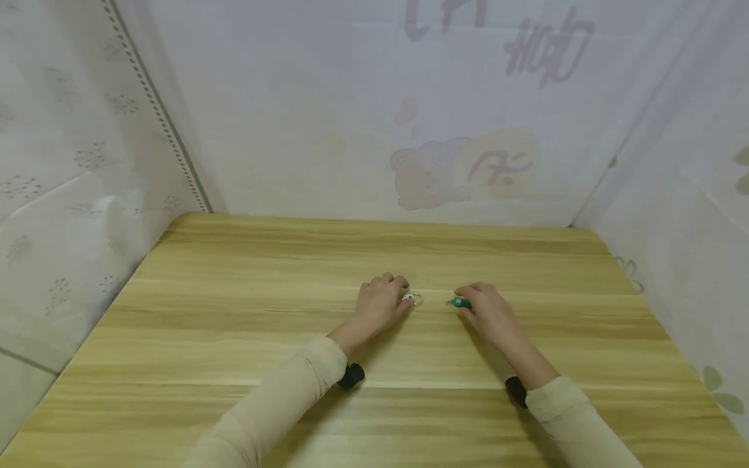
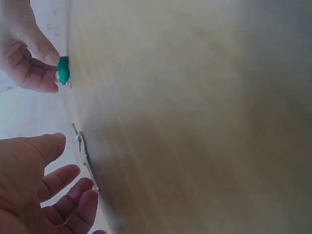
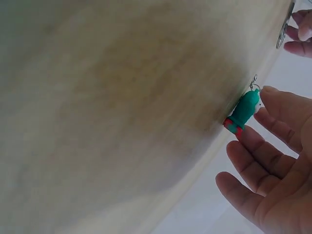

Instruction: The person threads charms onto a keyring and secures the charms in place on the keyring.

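Note:
My left hand (image 1: 380,302) reaches over the table beside a silvery metal key ring (image 1: 417,299) with a small pale piece attached. In the left wrist view the ring's thin metal parts (image 2: 85,156) lie along the tabletop, the thumb apart from them and a fingertip close to the lower end. Across from it, my right hand (image 1: 491,315) is around a small green figure charm (image 1: 460,303). The right wrist view shows the charm (image 3: 245,107) at the table surface, with a red end and a short chain. Thumb and loosely bent fingers spread around it.
Both hands work near the middle of a wood-grain table (image 1: 292,260). Pale printed cloth (image 1: 292,130) hangs behind it and along both sides. A black wrist strap device (image 1: 352,376) sits under the left sleeve, another (image 1: 516,392) under the right.

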A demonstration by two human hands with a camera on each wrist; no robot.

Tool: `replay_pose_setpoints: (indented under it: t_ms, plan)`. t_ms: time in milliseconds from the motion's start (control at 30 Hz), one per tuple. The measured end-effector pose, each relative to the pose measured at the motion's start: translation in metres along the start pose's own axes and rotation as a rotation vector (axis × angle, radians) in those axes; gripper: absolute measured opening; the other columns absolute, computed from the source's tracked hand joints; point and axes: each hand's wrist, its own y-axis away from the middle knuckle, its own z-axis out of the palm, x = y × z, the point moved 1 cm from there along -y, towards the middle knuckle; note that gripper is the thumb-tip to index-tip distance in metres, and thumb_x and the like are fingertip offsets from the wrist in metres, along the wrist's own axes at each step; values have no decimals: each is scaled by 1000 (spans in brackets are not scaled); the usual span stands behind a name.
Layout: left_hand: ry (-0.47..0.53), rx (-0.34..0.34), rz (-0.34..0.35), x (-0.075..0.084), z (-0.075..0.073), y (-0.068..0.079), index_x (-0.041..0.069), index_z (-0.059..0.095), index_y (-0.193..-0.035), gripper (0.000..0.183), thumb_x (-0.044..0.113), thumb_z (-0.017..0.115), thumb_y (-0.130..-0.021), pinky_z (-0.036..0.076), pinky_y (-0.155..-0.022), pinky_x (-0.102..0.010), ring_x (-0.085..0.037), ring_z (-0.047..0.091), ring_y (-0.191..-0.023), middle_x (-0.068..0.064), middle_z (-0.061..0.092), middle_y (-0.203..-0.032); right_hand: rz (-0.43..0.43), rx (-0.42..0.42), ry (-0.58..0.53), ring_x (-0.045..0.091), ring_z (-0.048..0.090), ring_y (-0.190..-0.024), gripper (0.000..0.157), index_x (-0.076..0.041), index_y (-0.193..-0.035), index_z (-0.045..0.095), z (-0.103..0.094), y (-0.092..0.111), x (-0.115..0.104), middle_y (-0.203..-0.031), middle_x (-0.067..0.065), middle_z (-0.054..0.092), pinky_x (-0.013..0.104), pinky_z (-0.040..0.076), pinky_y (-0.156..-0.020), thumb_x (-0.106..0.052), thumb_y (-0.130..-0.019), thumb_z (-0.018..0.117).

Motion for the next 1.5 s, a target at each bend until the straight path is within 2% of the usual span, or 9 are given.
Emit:
replay_pose_setpoints:
  t_ms: [367,533,733,1000,1267,1400,1500]
  plan:
    - [20,-22,-23,6,7,-10,13,62,-106,27,33,66,-88,43,-77,-37,-22,53,-85,-5,58,-102,-28,-9,29,30,58,-88,20,-2,-99,68,5,-11,-2,-91,13,63,40,53,-72,-3,-80,72]
    - [18,-26,-24,7,9,-11,13,63,-104,25,30,68,-86,43,-80,-40,-21,53,-84,-4,57,-101,-37,-7,48,27,57,-82,12,-5,-90,67,8,-12,-1,-86,9,62,36,52,-69,-3,-79,73]
    - [61,-54,-61,8,7,-14,13,63,-101,23,28,70,-85,41,-84,-45,-23,55,-89,-4,58,-100,-55,4,59,24,56,-78,10,-7,-81,64,10,-13,1,-81,7,61,33,52,-66,-1,-79,72]
    - [96,-75,-120,9,5,-19,10,59,-110,29,30,64,-89,40,-82,-44,-24,58,-89,-5,61,-100,-68,11,68,24,56,-77,10,-6,-82,63,11,-13,2,-81,7,60,32,51,-65,-1,-80,71]
    - [99,-109,-131,7,6,-22,11,62,-105,26,29,67,-88,39,-82,-44,-20,56,-86,-2,60,-95,-67,13,70,24,55,-76,9,-6,-82,63,10,-14,3,-81,8,60,33,50,-62,-2,-80,71]
    - [123,-116,-137,7,5,-24,10,62,-104,26,28,69,-86,38,-82,-44,-19,55,-84,-2,59,-93,-47,8,46,23,54,-75,9,-7,-82,63,9,-14,4,-79,6,59,33,48,-59,-3,-81,71]
    - [162,-103,-133,7,6,-23,10,62,-102,26,26,70,-85,37,-83,-45,-17,52,-80,0,57,-88,-13,-18,-18,21,53,-76,6,-7,-84,63,8,-12,5,-80,5,59,31,46,-61,-5,-83,69]
